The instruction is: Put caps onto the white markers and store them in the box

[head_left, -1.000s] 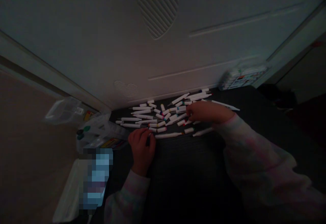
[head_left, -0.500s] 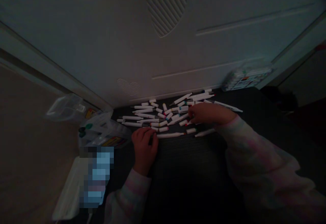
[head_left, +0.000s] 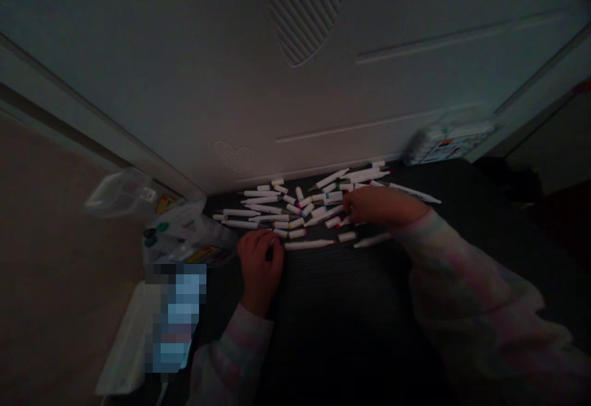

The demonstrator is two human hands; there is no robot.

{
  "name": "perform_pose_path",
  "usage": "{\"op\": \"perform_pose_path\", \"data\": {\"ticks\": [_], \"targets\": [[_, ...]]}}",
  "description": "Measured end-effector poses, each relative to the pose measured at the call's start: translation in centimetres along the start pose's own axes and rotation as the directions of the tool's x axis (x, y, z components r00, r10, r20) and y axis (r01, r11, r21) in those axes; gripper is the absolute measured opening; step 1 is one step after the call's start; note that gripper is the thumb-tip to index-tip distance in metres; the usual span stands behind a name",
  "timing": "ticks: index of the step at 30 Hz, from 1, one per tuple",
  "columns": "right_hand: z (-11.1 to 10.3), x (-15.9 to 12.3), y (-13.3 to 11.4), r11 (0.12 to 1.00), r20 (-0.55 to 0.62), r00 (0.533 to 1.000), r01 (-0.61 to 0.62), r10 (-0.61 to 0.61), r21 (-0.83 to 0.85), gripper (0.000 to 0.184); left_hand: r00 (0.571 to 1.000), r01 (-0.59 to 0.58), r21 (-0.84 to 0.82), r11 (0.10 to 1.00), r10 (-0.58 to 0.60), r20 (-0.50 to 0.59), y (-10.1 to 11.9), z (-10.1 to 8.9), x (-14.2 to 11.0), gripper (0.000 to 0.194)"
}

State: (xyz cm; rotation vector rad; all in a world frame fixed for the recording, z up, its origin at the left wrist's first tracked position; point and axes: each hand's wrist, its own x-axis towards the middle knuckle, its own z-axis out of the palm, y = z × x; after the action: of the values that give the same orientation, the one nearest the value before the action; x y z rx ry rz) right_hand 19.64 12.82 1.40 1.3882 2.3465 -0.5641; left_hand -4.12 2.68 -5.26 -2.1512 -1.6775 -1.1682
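Observation:
Many white markers (head_left: 309,244) and loose white caps (head_left: 347,236) with coloured bands lie scattered on a dark table. At the near left edge of the spread rests my left hand (head_left: 261,264), its fingers curled, close to the end of one marker with a reddish tip. A small pale bit shows by its fingertips, too dim to name. My right hand (head_left: 376,205) reaches into the right part of the pile, fingers bent down and closed among markers and caps. What these fingers grip is hidden by the hand.
On the left stands a clear plastic case (head_left: 184,240), its lid open, with a few dark and green-ended markers inside. Nearer lie a phone (head_left: 178,320) with a blurred screen and a pale tray-like object (head_left: 122,350). A packed marker case (head_left: 450,141) leans on the white panel (head_left: 314,98) behind.
My left hand has shifted very slightly left, its thumb a little nearer the fingers. My right hand stays almost still, and the markers lie as before.

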Motion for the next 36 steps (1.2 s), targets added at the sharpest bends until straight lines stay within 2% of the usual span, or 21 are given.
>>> {"op": "perform_pose_path", "data": {"ticks": [10, 22, 31, 36], "targets": [[-0.1, -0.3, -0.5, 1.0, 0.013, 1.0, -0.015, 0.014, 0.012, 0.031, 0.999, 0.035, -0.009, 0.999, -0.035, 0.004, 0.1, 0.0, 0.0, 0.007], [-0.4, -0.7, -1.2, 1.0, 0.017, 1.0, -0.012, 0.012, -0.014, 0.03, 1.0, 0.015, -0.04, 0.999, -0.015, 0.0, 0.2, -0.1, 0.1, 0.007], [-0.3, -1.2, -2.0, 0.998, -0.031, 0.998, -0.049, 0.049, -0.024, 0.029, 1.0, 0.025, -0.057, 0.998, -0.024, 0.01, 0.3, -0.3, 0.2, 0.007], [0.1, -1.0, -2.0, 1.0, -0.049, 0.998, -0.028, 0.028, -0.002, 0.025, 0.999, 0.044, -0.064, 0.997, -0.043, 0.02, 0.3, -0.4, 0.1, 0.008]]}}
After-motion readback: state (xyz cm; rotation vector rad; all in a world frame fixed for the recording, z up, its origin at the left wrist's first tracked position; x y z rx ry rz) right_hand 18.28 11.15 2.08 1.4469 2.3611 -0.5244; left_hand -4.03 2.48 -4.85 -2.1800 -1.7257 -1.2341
